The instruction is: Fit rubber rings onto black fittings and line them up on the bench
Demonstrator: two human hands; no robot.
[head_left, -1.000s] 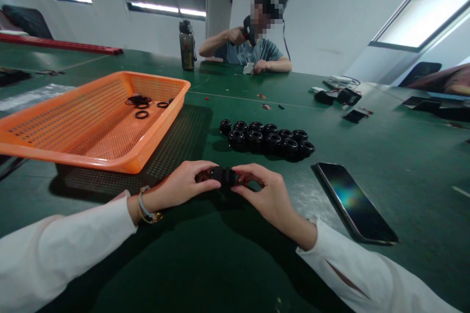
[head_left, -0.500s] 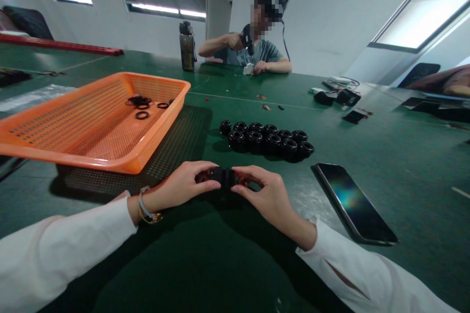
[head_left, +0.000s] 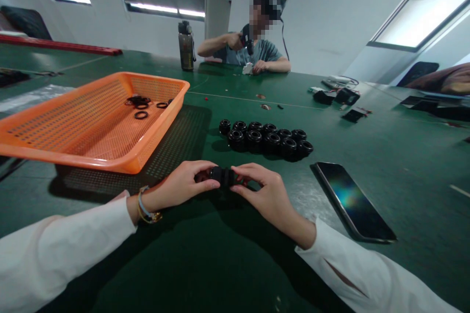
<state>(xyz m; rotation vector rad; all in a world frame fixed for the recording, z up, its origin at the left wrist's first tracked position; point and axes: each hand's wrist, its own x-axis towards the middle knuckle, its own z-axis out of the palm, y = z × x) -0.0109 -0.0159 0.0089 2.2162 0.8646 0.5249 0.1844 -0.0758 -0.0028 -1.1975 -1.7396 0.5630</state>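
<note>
Left hand [head_left: 179, 187] and right hand [head_left: 265, 194] pinched one small black part [head_left: 222, 175] between fingertips, low over the tabletop [head_left: 404, 156] near its near edge; possibly two pieces. Black rollers [head_left: 266, 139] clustered behind; phone [head_left: 352, 200] right, orange basket [head_left: 91, 122] left.

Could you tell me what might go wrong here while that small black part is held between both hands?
The black part is pinched only at the fingertips of the left hand and right hand, so it might slip onto the green table. The phone lies close by the right forearm and could get knocked. The cluster of black fittings might scatter if bumped.
</note>
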